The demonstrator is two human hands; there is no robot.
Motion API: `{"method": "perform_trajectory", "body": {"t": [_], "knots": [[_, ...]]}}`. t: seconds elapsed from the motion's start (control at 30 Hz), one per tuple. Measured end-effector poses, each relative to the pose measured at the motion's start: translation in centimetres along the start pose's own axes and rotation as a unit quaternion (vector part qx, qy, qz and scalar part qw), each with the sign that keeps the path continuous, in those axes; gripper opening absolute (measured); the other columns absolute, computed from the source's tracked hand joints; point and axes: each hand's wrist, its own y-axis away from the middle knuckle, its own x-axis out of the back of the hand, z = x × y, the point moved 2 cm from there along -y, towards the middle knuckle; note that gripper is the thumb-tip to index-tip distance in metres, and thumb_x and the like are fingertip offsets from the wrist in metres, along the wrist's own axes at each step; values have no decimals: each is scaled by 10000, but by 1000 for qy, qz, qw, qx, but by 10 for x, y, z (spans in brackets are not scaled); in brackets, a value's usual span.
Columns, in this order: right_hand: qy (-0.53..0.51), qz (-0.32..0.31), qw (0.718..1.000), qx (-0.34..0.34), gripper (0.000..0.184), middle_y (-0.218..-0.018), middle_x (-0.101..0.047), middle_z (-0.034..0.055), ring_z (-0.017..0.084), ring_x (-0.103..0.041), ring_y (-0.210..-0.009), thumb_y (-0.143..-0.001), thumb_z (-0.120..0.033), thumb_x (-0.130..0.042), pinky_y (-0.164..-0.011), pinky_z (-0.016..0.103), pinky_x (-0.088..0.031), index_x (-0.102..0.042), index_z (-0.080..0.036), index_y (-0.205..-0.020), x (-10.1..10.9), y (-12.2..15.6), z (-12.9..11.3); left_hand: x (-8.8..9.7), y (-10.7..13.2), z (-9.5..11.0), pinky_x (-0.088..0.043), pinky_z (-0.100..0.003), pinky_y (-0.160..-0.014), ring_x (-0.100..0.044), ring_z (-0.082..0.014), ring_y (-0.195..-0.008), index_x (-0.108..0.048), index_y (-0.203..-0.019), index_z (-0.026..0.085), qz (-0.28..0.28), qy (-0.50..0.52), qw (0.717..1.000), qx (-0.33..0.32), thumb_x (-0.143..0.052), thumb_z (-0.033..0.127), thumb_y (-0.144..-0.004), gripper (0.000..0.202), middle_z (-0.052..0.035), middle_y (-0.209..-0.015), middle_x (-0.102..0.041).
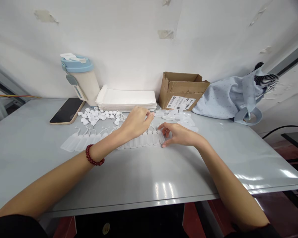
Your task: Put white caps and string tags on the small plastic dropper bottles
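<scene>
A row of small clear plastic vials (139,141) with looped tethers lies across the middle of the grey table (144,178). My left hand (136,121), with a red bead bracelet (93,156) on the wrist, hovers over the row's right part, fingertips pinched on a small white piece near the loose vials (176,115). My right hand (177,134) rests on the table at the row's right end, fingers curled around the last vial (161,136). A heap of small white caps (99,116) lies behind the row at the left.
A cream tumbler with a blue lid (80,79) and a phone (67,110) sit at the back left. A stack of white padded envelopes (126,98), an open cardboard box (182,91) and a pale blue cloth bag (233,96) line the wall.
</scene>
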Motion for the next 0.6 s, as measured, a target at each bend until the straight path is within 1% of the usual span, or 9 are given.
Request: {"method": "perform_trajectory", "body": {"t": [0.13, 0.23, 0.37, 0.47, 0.6], "knots": [[1, -4, 1000, -5, 665, -982, -610, 62, 222, -574, -933, -664, -345, -774, -828, 354, -455, -502, -181, -1248, 0, 1, 0, 1, 0, 0, -403, -302, -671, -535, -203, -772, -467, -581, 182, 0, 8, 1000, 6, -378, 309, -914, 368, -28, -635, -579], [4, -8, 1000, -6, 688, -998, -609, 68, 221, -577, -925, -663, -359, -772, -818, 352, -459, -488, -182, -1264, 1, 1, 0, 2, 0, -1, -388, -301, -636, -531, -193, -727, -476, -595, 185, -2, 13, 1000, 7, -371, 301, -912, 353, -26, -633, -587], [8, -9, 1000, -8, 693, -995, -612, 67, 222, -580, -921, -664, -360, -769, -808, 352, -463, -483, -190, -1272, 2, 2, 0, 3, -1, -2, -371, -301, -599, -513, -183, -654, -412, -553, 194, 7, 4, 1000, -1, -374, 299, -909, 372, -20, -583, -556], [12, -11, 1000, -8, 691, -992, -616, 68, 226, -578, -927, -660, -347, -770, -810, 354, -462, -487, -189, -1271, 3, 2, 1, 3, -2, -3, -372, -296, -592, -508, -178, -632, -396, -540, 196, 13, 5, 1000, -6, -380, 291, -906, 378, -12, -554, -531], [25, -7, 1000, -7, 702, -1005, -608, 70, 231, -567, -943, -663, -346, -764, -814, 351, -454, -483, -184, -1285, 5, 2, 2, 3, -2, -3, -382, -296, -603, -506, -170, -607, -442, -546, 191, 15, 6, 1000, -9, -382, 279, -900, 370, -9, -551, -534]]}}
